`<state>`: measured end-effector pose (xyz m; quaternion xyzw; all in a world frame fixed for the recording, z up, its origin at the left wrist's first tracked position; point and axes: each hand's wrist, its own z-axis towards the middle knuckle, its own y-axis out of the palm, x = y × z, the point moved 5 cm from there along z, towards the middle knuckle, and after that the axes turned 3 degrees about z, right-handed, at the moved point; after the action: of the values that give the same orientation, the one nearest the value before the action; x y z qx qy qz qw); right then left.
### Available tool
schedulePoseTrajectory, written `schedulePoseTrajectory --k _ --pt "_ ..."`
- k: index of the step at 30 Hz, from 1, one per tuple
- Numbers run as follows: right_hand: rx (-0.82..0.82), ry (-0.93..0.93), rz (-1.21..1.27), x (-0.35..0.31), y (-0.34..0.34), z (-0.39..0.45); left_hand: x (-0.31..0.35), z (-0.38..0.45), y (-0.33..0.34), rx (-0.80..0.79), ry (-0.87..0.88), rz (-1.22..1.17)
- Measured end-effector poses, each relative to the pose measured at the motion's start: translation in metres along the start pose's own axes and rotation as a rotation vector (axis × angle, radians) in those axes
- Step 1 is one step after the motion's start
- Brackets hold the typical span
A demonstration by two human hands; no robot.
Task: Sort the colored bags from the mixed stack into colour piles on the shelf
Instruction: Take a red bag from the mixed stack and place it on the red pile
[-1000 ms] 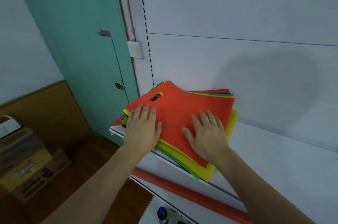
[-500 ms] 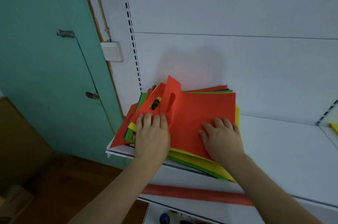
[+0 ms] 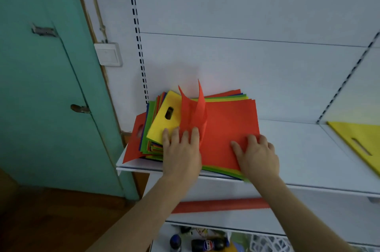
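The top red bag (image 3: 228,128) lies on the mixed stack (image 3: 156,142) at the centre of the frame, at the left end of the white shelf (image 3: 308,161), and its left end is curled up into a standing fold, baring a yellow bag (image 3: 162,122) with a cut-out handle beneath. The left hand (image 3: 181,149) lies at the foot of that fold with its fingers straight on the red and yellow sheets, so its grip is apart and only pressing; the right hand (image 3: 257,153) rests on the red bag's lower right part, fingers bent, though I cannot tell if they pinch the sheet or merely press it. The step in hand looks like peeling the red bag off the stack. Next, it calls for lifting that sheet free while the left hand holds the yellow one down, then carrying it to a spot of its own. Another yellow bag (image 3: 357,142) already lies at the right edge of the frame, well apart, probably a started pile.
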<state>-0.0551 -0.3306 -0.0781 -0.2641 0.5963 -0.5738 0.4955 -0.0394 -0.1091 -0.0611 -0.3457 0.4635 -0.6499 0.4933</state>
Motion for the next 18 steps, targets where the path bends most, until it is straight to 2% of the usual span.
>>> schedulePoseTrajectory --k 3,5,8,12,14,18 --pt "-0.059 0.154 0.283 0.027 -0.008 0.014 0.002 0.001 0.001 -0.053 0.056 -0.029" --pt "0.008 0.197 0.423 0.041 -0.017 0.020 0.004 0.001 0.002 -0.085 0.062 -0.032" --pt "0.055 0.223 0.476 0.057 -0.026 0.030 0.003 0.002 -0.005 -0.049 0.010 -0.018" --pt "-0.082 0.217 0.481 0.072 -0.029 0.046 0.003 0.005 -0.010 -0.009 -0.044 -0.003" --pt "-0.033 0.184 0.484 0.076 -0.032 0.050 0.003 0.008 -0.008 -0.042 -0.073 0.015" --pt "0.177 0.021 0.557 0.080 -0.046 0.048 0.001 0.019 -0.005 -0.065 -0.162 0.018"
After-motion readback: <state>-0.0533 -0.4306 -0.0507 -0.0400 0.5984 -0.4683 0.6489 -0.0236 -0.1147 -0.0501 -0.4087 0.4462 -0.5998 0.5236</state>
